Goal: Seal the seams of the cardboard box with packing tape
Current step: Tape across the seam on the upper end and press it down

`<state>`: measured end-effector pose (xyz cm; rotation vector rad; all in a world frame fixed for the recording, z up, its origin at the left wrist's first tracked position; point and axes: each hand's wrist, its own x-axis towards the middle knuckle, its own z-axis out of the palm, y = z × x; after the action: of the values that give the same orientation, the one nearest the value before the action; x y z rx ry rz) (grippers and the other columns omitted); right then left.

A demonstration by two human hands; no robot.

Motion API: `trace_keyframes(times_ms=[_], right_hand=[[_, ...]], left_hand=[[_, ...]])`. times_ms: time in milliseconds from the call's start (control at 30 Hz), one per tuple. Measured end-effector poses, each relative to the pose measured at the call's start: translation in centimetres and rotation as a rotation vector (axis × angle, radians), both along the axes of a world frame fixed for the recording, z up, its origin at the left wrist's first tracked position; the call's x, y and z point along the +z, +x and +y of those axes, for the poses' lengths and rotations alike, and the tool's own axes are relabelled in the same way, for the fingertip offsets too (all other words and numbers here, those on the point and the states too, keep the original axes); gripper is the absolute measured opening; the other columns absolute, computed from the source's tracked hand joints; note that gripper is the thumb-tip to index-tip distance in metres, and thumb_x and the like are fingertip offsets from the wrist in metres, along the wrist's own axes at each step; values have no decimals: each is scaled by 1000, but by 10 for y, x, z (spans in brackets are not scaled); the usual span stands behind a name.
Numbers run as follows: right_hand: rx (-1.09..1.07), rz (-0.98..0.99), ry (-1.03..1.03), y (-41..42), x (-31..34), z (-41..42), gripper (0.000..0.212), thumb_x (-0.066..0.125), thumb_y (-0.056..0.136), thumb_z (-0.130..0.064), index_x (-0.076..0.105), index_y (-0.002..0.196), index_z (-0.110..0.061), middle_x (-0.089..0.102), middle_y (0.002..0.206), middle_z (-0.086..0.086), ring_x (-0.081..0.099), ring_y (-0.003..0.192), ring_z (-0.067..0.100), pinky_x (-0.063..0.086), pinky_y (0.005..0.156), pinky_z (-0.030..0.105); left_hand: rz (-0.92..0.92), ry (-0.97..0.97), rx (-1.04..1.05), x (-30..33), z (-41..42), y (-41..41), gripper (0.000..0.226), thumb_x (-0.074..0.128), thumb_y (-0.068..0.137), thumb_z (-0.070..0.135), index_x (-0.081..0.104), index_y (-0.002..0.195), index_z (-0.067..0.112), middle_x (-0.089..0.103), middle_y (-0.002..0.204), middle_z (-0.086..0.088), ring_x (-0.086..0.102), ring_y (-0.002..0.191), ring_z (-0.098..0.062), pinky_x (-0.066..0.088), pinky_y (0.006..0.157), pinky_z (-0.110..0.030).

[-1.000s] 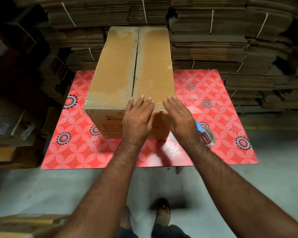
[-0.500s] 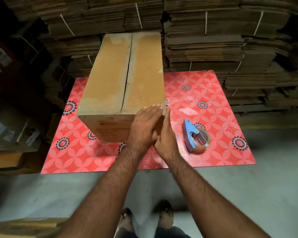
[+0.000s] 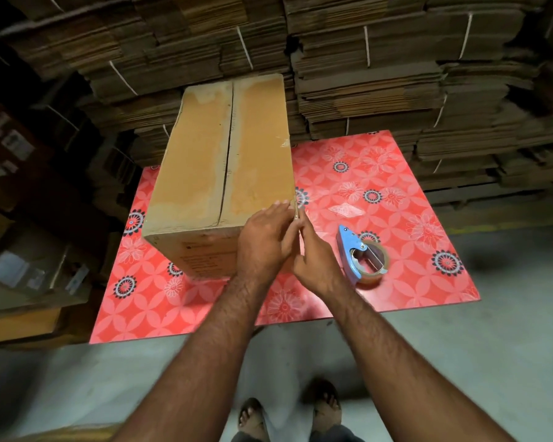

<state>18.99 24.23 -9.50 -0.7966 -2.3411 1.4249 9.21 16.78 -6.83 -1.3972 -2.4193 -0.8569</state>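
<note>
Pressing one box (image 3: pixel 217 173) corner: two flat hands, left hand (image 3: pixel 264 239), right hand (image 3: pixel 313 256).

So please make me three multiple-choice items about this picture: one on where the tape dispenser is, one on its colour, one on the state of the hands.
1. Where does the tape dispenser lie?
A. on top of the cardboard box
B. on the red table, to the right of the box
C. on the floor

2. What colour is the dispenser's body?
A. blue
B. green
C. black

3. What are the left hand and the right hand doing?
A. both hold the dispenser
B. both hang at the person's sides
C. both press with straight fingers at the box's near right corner

Answers: 1 B, it rests on the flowered surface beside the box; 2 A, the frame is blue; 3 C, flat fingers meet at that corner and nobody touches the dispenser.
</note>
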Motion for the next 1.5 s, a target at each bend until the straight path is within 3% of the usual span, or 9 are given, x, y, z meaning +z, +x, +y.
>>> trace_keyframes(times_ms=[167, 467, 600, 800, 1067, 1233, 1300, 1400, 1500], right_hand=[[-114, -102, -135, 22, -21, 7, 91, 44, 78, 6, 14, 160, -20, 44, 153, 11, 48, 133, 31, 36, 103, 26], [-163, -12, -178, 27, -29, 18, 91, 39, 72, -6, 18, 159, -26, 33, 160, -2, 37, 144, 15, 32, 112, 26], [-118, 77, -145, 23, -13, 18, 88, 42, 77, -1, 20, 159, -27, 34, 159, -6, 41, 140, 14, 35, 115, 32], [-103, 175, -180, 11, -6, 25, 90, 34, 71, -3, 24, 158, -23, 32, 159, -8, 31, 145, 2, 26, 121, 32], [-122, 178, -49, -2, 7, 15, 45, 42, 107, -26, 40, 152, -24, 47, 147, -15, 42, 129, -8, 25, 98, -1], [-68, 151, 110, -7, 5, 24, 48, 48, 102, -38, 45, 149, -33, 64, 135, -5, 61, 119, 10, 47, 100, 24], [-92, 122, 174, -6, 0, 25, 50, 56, 100, -36, 44, 149, -34, 73, 117, 1, 67, 89, 10, 49, 83, 25], [-138, 139, 285, -10, -6, 19, 56, 62, 97, -18, 45, 150, -26, 72, 84, 15, 46, 56, 15, 37, 62, 23], [-106, 129, 323, -3, -13, 13, 62, 63, 93, -4, 44, 150, -16, 73, 86, 14, 58, 77, 23, 32, 64, 11]], left_hand=[[206, 79, 61, -23, 7, 3, 25, 60, 100, 29, 72, 111, 9, 70, 124, -7, 65, 117, -24, 49, 99, -41], [183, 108, 213, -30, 30, 14, 18, 67, 85, 19, 69, 103, 15, 69, 127, 2, 62, 121, -22, 44, 97, -40], [99, 45, 75, -24, 13, 7, 50, 75, 86, 36, 60, 127, 11, 66, 131, -5, 58, 126, -24, 41, 101, -41], [141, 0, -91, -20, 0, -11, 31, 54, 101, 30, 67, 120, 10, 62, 138, -6, 57, 129, -22, 46, 100, -41], [170, -95, -235, -17, -16, -28, 46, 55, 95, 21, 55, 139, 6, 51, 149, -10, 47, 139, -26, 40, 110, -43], [14, -37, -184, -9, -20, -28, 52, 61, 84, 12, 59, 136, 10, 55, 145, -8, 48, 138, -23, 36, 114, -42], [-33, -71, -223, -8, -20, -30, 64, 64, 73, 4, 58, 137, 9, 54, 146, -9, 48, 138, -23, 37, 113, -42], [-67, -122, -248, -4, -23, -35, 73, 59, 64, 8, 58, 137, 8, 52, 148, -9, 47, 138, -22, 32, 116, -35], [-119, -142, -232, 4, -24, -31, 77, 56, 61, 9, 58, 138, 8, 52, 148, -9, 46, 139, -21, 25, 117, -26]])
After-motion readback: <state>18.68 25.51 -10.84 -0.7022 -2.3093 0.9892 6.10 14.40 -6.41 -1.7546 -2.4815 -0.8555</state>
